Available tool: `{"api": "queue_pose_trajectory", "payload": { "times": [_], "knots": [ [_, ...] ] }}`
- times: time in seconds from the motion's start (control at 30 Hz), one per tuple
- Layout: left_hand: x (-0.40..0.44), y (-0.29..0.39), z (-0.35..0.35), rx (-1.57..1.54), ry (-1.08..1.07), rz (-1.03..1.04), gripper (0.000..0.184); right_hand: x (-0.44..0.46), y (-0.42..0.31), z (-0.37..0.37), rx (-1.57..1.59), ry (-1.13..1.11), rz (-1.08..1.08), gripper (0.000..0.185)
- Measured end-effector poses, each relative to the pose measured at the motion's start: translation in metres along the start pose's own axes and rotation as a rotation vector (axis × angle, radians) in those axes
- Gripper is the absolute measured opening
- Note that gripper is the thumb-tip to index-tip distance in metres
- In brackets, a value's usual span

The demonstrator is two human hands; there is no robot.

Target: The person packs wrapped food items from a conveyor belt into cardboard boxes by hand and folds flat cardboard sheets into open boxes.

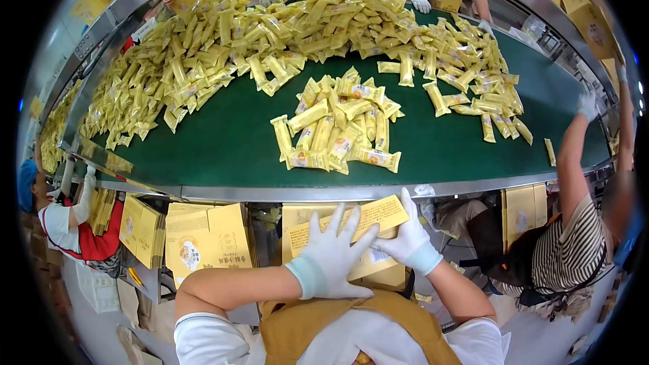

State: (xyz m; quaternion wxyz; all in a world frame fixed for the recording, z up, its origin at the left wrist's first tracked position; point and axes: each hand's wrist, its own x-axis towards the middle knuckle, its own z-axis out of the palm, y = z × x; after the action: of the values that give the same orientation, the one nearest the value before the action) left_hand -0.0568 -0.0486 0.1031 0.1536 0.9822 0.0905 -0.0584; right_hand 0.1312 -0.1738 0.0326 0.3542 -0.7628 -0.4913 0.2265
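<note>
In front of my chest is a yellow printed cardboard carton (pixel 382 215), a long flap or panel with small text facing up. My left hand (pixel 331 253), in a white glove, lies across it with the fingers spread. At the carton's right end my gloved right hand (pixel 407 238) grips it, thumb and fingers on either side; part of that grip is hidden. Just beyond, on the green conveyor belt (pixel 223 155), sits a small heap of yellow wrapped snack packets (pixel 338 125). Neither hand touches the packets.
A larger pile of packets (pixel 304 27) covers the belt's far side. Flat cartons (pixel 206 240) stand in stacks left of me, with more cartons (pixel 524 209) at right. The belt's metal edge (pixel 304 193) runs before me. Co-workers stand opposite and on both sides.
</note>
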Motion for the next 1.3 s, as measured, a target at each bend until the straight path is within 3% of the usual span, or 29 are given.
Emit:
{"api": "queue_pose_trajectory", "payload": {
  "times": [0.03, 0.13, 0.17, 0.2, 0.23, 0.3, 0.33, 0.4, 0.43, 0.6, 0.7, 0.77, 0.9, 1.07, 1.3],
  "knots": [
    [0.001, 0.002, 0.008, 0.050, -0.009, -0.013, 0.104, 0.000, -0.009, -0.006, 0.030, 0.034, -0.012, 0.105],
    [0.001, 0.002, 0.020, 0.106, 0.015, -0.041, 0.099, 0.017, -0.030, -0.066, -0.104, -0.402, 0.178, 0.078],
    [0.001, 0.004, 0.018, 0.102, 0.010, -0.051, 0.098, 0.014, -0.030, -0.081, -0.372, -0.206, 0.020, 0.050],
    [0.001, 0.006, 0.017, 0.093, 0.000, -0.057, 0.096, 0.016, -0.053, -0.091, -0.348, -0.011, 0.067, 0.040],
    [0.001, 0.008, 0.017, 0.071, -0.018, -0.082, 0.096, 0.017, -0.074, -0.097, -0.348, 0.207, -0.263, 0.037],
    [0.002, 0.008, 0.016, 0.033, -0.064, -0.110, 0.096, 0.016, -0.129, -0.092, 0.091, 0.044, -0.418, 0.046],
    [0.002, 0.007, 0.021, 0.044, -0.022, -0.110, 0.095, 0.005, -0.155, -0.074, 0.439, -0.021, -0.415, 0.038],
    [0.003, 0.006, 0.031, 0.058, 0.063, -0.122, 0.093, 0.003, -0.203, -0.028, 0.137, -0.488, -0.488, 0.033],
    [0.006, 0.013, 0.015, 0.058, -0.043, -0.158, 0.091, -0.003, -0.226, -0.004, -0.135, -0.703, -0.465, 0.045],
    [0.000, 0.011, 0.021, 0.008, 0.110, -0.129, 0.094, -0.007, -0.207, -0.053, 0.559, -0.495, -0.719, 0.022],
    [-0.003, 0.010, 0.024, 0.026, 0.116, -0.125, 0.094, -0.019, -0.216, -0.051, 0.868, -0.292, -0.616, 0.024],
    [0.000, 0.011, 0.022, 0.043, 0.105, -0.124, 0.094, -0.022, -0.213, -0.053, 0.898, -0.297, -0.579, 0.025],
    [0.003, 0.009, 0.020, 0.036, 0.095, -0.126, 0.095, -0.001, -0.196, -0.076, 0.786, -0.649, -0.620, 0.025],
    [0.004, 0.010, 0.019, 0.048, 0.084, -0.135, 0.099, -0.012, -0.188, -0.052, 0.879, -0.572, -0.656, 0.025],
    [0.013, 0.003, 0.014, 0.091, 0.005, -0.128, 0.102, 0.001, -0.138, -0.052, 1.170, -0.703, -0.740, 0.016]
  ]
}}
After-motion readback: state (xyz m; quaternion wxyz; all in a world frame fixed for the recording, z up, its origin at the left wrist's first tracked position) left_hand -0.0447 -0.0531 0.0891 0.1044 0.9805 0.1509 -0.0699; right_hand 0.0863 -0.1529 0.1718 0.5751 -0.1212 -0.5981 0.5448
